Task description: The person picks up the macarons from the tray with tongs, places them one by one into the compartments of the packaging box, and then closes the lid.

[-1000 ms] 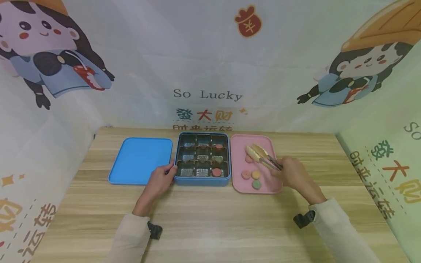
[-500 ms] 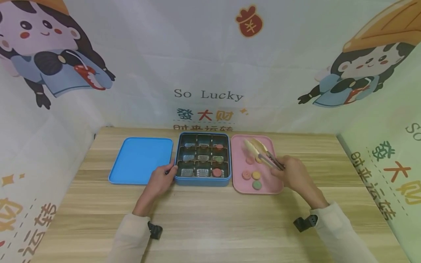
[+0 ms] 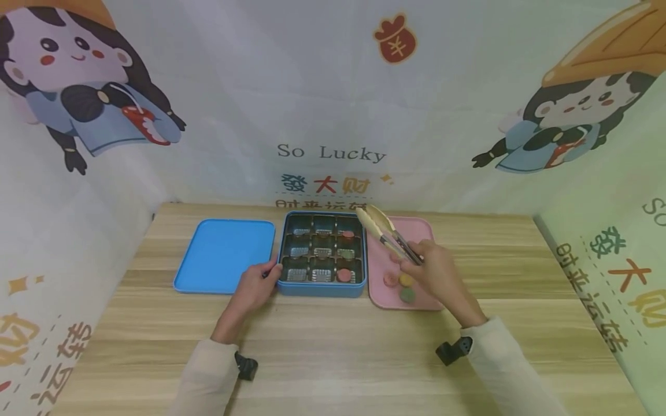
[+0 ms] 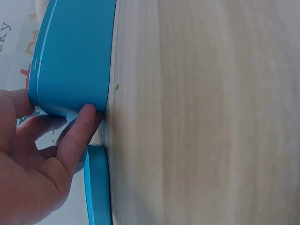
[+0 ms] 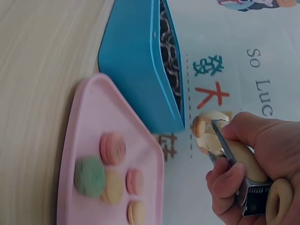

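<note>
My left hand point(image 3: 256, 286) grips the front left corner of a blue box point(image 3: 321, 289); in the left wrist view its fingertips point(image 4: 86, 112) press the box's side. Inside, a black divided liner holds two pinkish macarons point(image 3: 344, 275) and a green macaron point(image 3: 346, 253), all in the right-hand column. My right hand point(image 3: 439, 271) holds metal tongs point(image 3: 370, 223) with beige tips, raised over the box's back right edge. Between the tips the right wrist view shows a tan macaron point(image 5: 198, 127). Below that hand lies a pink tray point(image 3: 424, 228) bearing several macarons, including a green macaron point(image 5: 90, 176).
A flat blue lid point(image 3: 224, 254) lies on the wooden table point(image 3: 322, 352) to the left of the box. The tray stands close against the box's right side. A printed cloth backdrop point(image 3: 234, 115) rises behind and at both sides of the table.
The tongs in my right hand have lifted off the tray and moved left to the box's back right edge. My left hand stays at the box corner. The head view has tilted slightly.
</note>
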Available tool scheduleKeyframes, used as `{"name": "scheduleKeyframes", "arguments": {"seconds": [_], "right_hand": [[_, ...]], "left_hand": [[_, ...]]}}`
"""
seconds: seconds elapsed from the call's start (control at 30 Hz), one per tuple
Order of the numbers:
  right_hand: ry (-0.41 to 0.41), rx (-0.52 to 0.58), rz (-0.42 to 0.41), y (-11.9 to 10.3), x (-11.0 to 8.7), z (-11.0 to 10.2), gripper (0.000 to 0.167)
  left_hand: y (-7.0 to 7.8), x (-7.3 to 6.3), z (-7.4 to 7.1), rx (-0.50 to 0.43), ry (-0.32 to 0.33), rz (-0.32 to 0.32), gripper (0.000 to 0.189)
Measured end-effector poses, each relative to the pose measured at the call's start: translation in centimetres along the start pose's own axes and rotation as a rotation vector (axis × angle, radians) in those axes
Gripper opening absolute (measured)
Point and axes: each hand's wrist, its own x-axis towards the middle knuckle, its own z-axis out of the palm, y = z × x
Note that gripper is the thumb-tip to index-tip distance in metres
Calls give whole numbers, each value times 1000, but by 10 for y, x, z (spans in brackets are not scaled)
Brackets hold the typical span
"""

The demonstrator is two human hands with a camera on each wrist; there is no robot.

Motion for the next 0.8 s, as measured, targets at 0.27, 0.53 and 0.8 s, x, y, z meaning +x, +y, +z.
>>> {"name": "scheduleKeyframes", "arguments": {"seconds": [0.27,0.53,0.8], "right_hand": [[-8,55,-37,-21,13,23,46],[-9,43,-107,-34,18,44,22],[-20,34,-108,-38,20,52,19]], "left_hand": [[-1,0,1,1,14,-4,49],[-1,0,3,-6,7,3,49],[-1,0,2,-18,3,-13,49]]}}
